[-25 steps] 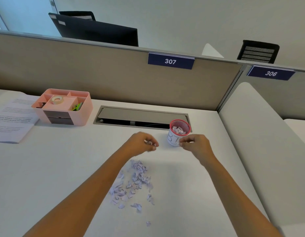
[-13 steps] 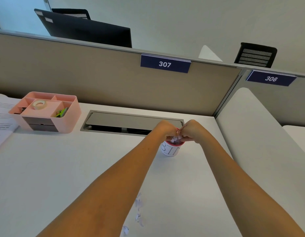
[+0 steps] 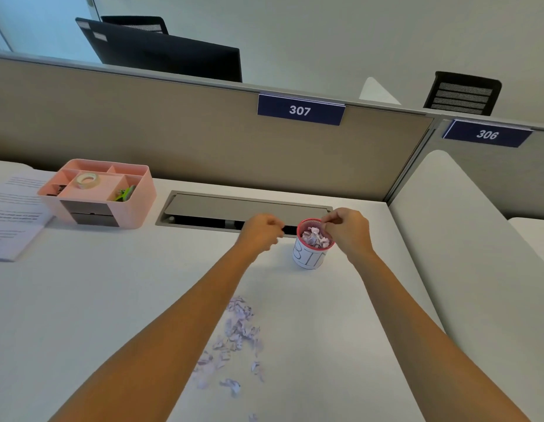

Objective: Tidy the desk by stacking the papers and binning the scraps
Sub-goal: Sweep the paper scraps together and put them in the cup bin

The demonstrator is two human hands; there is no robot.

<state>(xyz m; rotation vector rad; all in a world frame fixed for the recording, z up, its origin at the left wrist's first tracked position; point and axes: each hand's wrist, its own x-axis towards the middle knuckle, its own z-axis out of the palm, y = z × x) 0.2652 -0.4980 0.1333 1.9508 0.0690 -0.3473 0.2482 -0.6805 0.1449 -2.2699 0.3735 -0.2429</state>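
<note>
Pink-rimmed bin (image 3: 309, 257), one, sits between two hands (image 3: 262, 232) (image 3: 350, 230); grip state unclear.

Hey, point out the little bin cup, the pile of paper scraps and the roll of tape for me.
bin cup (image 3: 308, 259), head view, on its white label.
paper scraps (image 3: 237, 328), head view, middle of the loose pile.
roll of tape (image 3: 87, 180), head view, on the roll's ring.

Both hands, left hand (image 3: 260, 231) and right hand (image 3: 348, 228), flank scrap-filled bin (image 3: 310, 257).
</note>
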